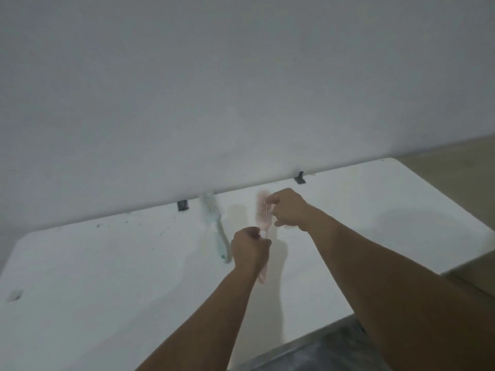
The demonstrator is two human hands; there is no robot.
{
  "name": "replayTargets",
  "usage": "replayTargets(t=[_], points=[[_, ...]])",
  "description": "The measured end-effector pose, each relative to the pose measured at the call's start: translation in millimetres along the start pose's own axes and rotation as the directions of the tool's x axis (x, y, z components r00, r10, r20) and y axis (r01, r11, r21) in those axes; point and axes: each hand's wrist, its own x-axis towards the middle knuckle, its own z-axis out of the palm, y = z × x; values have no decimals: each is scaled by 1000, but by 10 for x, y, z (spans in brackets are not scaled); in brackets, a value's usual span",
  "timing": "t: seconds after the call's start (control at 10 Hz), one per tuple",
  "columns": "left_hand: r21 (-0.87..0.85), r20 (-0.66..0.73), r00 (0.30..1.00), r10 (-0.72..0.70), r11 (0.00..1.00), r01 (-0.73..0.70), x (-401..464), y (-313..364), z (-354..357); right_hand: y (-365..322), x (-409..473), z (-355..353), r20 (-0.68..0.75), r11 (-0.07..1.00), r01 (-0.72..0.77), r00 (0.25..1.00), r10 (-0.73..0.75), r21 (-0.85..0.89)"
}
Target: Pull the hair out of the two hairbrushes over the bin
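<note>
We look down over two bare forearms that reach forward across a white bench (107, 277) set against a pale wall (187, 89).

Toward the left, a pale green hairbrush (214, 220) lies flat on the bench by itself, its head close to the wall and its handle pointing back toward us. Just left of its head, a small dark clip (182, 205) sits at the bench's far edge.

Next comes the left hand (250, 250), held knuckles up with the arm stretched nearly straight. Its grip is closed in a fist around the handle of a pink hairbrush (263, 211); the end of the handle pokes out below the fist.

The pink hairbrush is raised above the bench, standing roughly upright with its bristled head above the left hand. The picture is blurred here, so we cannot tell whether any hair is in the bristles.

The right hand (288, 210) comes in from the lower right, wrist bent, meeting the head of the pink hairbrush. Its fingertips (273, 200) are pinched together against the bristles, a nearly closed grip; what they pinch is too blurred to tell.

Further right, a second dark clip (300, 178) sits at the far edge.
</note>
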Motion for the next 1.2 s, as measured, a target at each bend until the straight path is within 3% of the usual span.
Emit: replayTargets(t=[0.3, 0.5, 1.0, 1.2], points=[[119, -159, 987, -38, 991, 57, 517, 70, 83, -229, 621, 80, 132, 985, 33, 991, -10, -171], [163, -181, 982, -43, 984, 73, 663, 69, 207, -197, 803, 115, 178, 973, 46, 984, -5, -227], [133, -166, 985, -43, 989, 66, 674, 42, 221, -11, 870, 170, 187, 997, 39, 982, -25, -72], [135, -199, 980, -25, 989, 53, 525, 58, 152, 128, 678, 115, 121, 1000, -14, 993, 14, -1]])
